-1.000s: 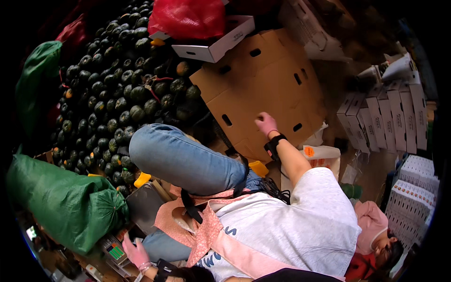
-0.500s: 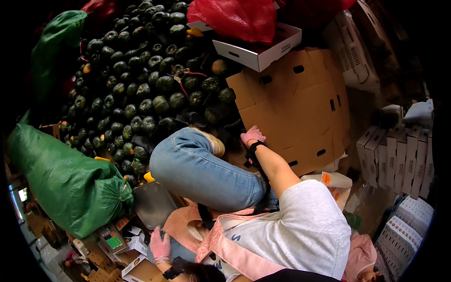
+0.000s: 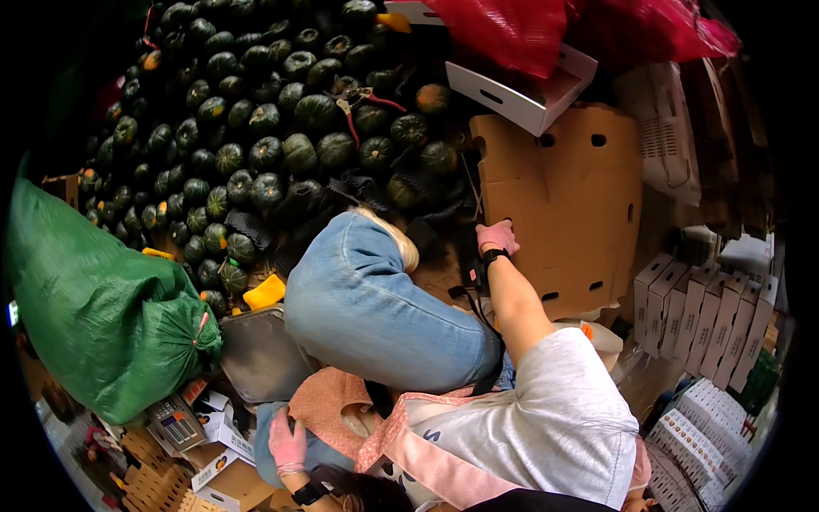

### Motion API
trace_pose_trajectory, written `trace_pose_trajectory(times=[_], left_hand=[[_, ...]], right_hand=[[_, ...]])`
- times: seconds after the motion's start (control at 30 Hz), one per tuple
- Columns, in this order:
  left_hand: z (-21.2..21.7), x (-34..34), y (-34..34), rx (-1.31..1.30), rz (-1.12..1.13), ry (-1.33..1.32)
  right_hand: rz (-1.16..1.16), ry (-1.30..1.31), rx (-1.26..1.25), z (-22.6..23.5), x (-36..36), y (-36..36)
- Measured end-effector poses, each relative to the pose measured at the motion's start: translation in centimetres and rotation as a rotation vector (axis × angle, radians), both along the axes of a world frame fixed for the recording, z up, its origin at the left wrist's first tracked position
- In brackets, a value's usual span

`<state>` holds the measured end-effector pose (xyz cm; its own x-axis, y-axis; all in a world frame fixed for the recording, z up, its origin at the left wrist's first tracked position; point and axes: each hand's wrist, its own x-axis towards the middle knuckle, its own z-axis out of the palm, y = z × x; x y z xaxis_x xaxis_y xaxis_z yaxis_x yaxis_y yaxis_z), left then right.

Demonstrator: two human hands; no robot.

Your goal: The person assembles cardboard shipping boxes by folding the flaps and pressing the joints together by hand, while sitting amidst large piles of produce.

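My right hand [image 3: 498, 237], in a pink glove, grips the left edge of a large brown cardboard box [image 3: 563, 200] with oval hand holes; its fingertips are partly hidden. On my bent left leg rests my left hand [image 3: 287, 439], also gloved in pink, fingers apart and holding nothing. Many dark green pumpkins [image 3: 299, 154] lie heaped beyond my knee, some with orange patches. Red-handled pruning shears [image 3: 354, 111] lie on top of them. Beside my left leg stands a grey metal scale plate [image 3: 264, 354].
A stuffed green sack [image 3: 111, 316] lies at left, near a scale display [image 3: 177, 424]. A white carton [image 3: 520, 94] with red mesh bags [image 3: 512, 34] sits behind the cardboard. At right are a white crate [image 3: 661, 128] and a row of folded cartons [image 3: 704, 316].
The view has shifted, and the cardboard now looks narrower and more steeply turned, my right hand still at its left edge. My left hand stays on my leg. The scale's green lights no longer show.
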<state>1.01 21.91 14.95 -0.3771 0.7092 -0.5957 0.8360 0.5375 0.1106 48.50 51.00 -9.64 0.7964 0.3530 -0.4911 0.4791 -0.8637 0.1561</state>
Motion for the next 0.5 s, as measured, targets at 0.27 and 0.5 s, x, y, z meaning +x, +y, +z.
trace_pose_trajectory(times=[0.27,0.5], left_hand=[[-1.3,0.7,-1.0,-0.002,0.084,-0.134],[-2.8,-0.9,0.1,0.033,0.018,-0.123]], right_hand=[[-0.034,0.008,0.088,-3.0,0.3,0.1],[0.174,0.025,0.04,4.7,2.5,-1.7]])
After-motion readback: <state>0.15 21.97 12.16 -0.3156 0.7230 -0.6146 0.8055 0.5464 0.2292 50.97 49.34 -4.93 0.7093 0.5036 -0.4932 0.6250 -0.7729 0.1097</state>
